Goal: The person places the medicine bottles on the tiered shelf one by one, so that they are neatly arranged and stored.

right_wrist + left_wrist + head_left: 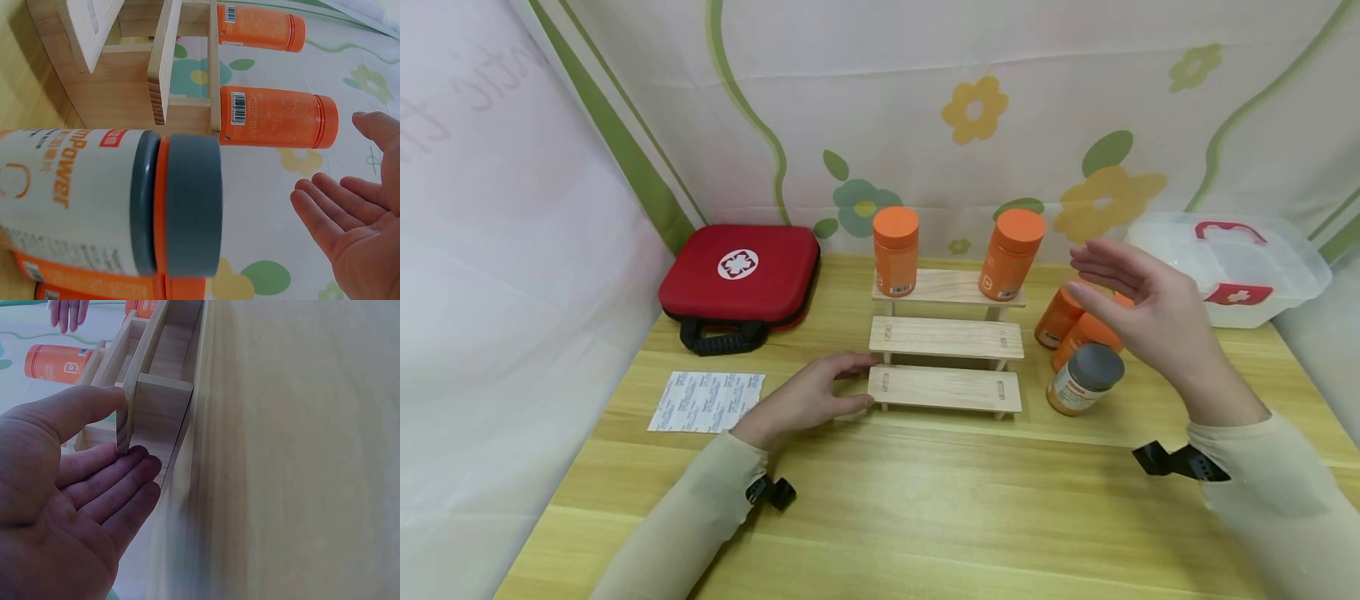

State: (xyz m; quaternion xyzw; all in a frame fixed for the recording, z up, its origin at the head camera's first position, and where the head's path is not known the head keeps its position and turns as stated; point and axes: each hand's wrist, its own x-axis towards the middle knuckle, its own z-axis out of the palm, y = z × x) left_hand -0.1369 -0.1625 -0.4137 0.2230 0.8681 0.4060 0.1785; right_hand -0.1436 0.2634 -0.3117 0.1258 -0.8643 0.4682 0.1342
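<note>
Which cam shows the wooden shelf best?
Head: the wooden shelf has both ends and all three tiers in frame. Left wrist shows the end gripped by the left hand; right wrist, the opposite end. Both crop it.

Head cam: high, over near side of table (940, 517), facing fwd & down; widest view, whole stand (946, 337) + cloth backdrop (880, 75) in it. L wrist cam: low & close, rolled sideways, looks past L grip (811, 393) at stand's left end, table filling right half of frame. R wrist cam: rolled the opp. way, grey-capped bottle (75, 200) v. close to lens, stand's right end beyond. All 3 share stand, top-tier orange bottles (897, 260) & R grip (1153, 308).
</note>
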